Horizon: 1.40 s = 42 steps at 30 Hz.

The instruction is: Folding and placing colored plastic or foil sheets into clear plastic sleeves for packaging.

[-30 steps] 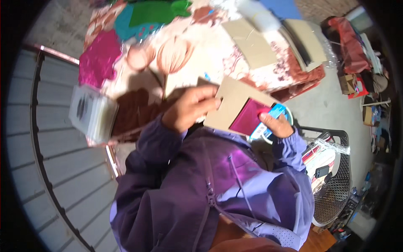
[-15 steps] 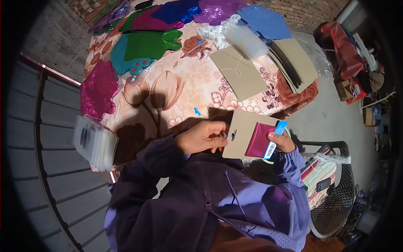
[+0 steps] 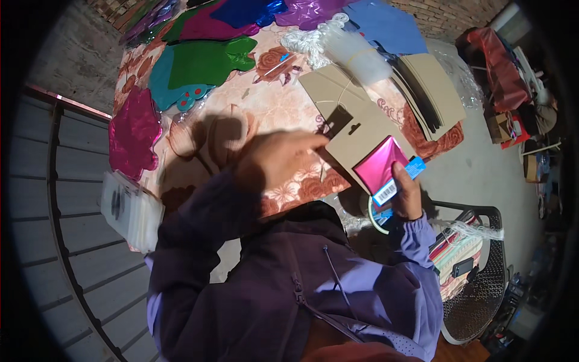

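My right hand [image 3: 408, 194] grips the lower right edge of a tan cardboard card [image 3: 345, 148] with a hang hole near its upper end. Pressed under the thumb is a folded shiny pink foil packet [image 3: 379, 165], and a blue-and-white barcode label [image 3: 386, 192] runs along its edge. My left hand [image 3: 274, 160] hovers over the flowered tablecloth, its fingertips close to the card's left edge. Motion smears it, so its fingers do not show clearly. Below my right hand a white curved band [image 3: 372, 218] with something blue beside it is partly hidden.
More cardboard [image 3: 335, 90] lies beyond the card, beside a cardboard stack [image 3: 443, 84]. White cord [image 3: 316, 39] and clear plastic sleeves [image 3: 359, 60] sit behind. Flat foil balloons [image 3: 205, 63] cover the far side. Clear bags [image 3: 131, 208] stand at left; a chair [image 3: 476, 304] at right.
The card in my right hand has risen away from my body and tilted, its foil now catching bright light. My left hand has moved left off the card's hang hole.
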### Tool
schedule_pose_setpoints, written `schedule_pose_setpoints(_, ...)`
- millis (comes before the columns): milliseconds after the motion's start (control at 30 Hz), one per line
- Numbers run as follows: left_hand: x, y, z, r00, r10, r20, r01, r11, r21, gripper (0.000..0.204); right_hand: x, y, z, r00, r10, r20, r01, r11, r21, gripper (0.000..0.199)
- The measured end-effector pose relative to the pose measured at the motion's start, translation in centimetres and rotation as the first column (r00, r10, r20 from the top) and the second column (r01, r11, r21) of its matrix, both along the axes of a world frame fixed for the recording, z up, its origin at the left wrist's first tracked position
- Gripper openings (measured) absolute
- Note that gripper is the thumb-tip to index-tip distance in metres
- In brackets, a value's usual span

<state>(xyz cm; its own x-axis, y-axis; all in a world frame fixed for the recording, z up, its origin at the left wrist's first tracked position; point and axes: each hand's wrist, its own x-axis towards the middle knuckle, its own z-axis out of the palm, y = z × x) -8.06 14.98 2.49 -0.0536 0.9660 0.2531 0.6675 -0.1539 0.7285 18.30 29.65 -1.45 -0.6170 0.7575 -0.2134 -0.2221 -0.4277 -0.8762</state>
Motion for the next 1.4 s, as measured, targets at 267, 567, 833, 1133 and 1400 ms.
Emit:
schedule_pose_setpoints(267,-11.1,13.0,2.4,0.908,0.41,0.083,-0.399,0.909,-0.119,0.015,-1.5,0.0,-1.2,0.981,0.162,0.103,-0.163,0.987,-0.007,0.045)
schedule_pose_setpoints(567,-16.6,28.3,0.9,0.905,0.38,-0.193,-0.333,0.913,0.237,0.022,-2.9,-1.2,1.7,0.982,0.129,0.141,-0.141,0.987,0.082,0.049)
schedule_pose_setpoints(833,-16.7,33.6,1.9,0.907,0.171,-0.384,-0.163,0.985,0.054,0.024,-3.0,-0.6,1.7,0.967,0.156,0.202,-0.176,0.981,0.086,0.055)
schedule_pose_setpoints(1133,-16.3,26.5,11.2,0.864,0.322,0.388,-0.261,0.944,-0.201,0.024,-3.0,-0.5,2.0,0.976,0.167,0.141,-0.175,0.984,0.045,0.051)
schedule_pose_setpoints(1400,-13.3,12.1,13.4,0.652,0.004,0.758,-0.068,0.996,0.054,0.019,-2.3,-0.7,0.7,0.986,0.151,0.072,-0.149,0.988,-0.027,0.039)
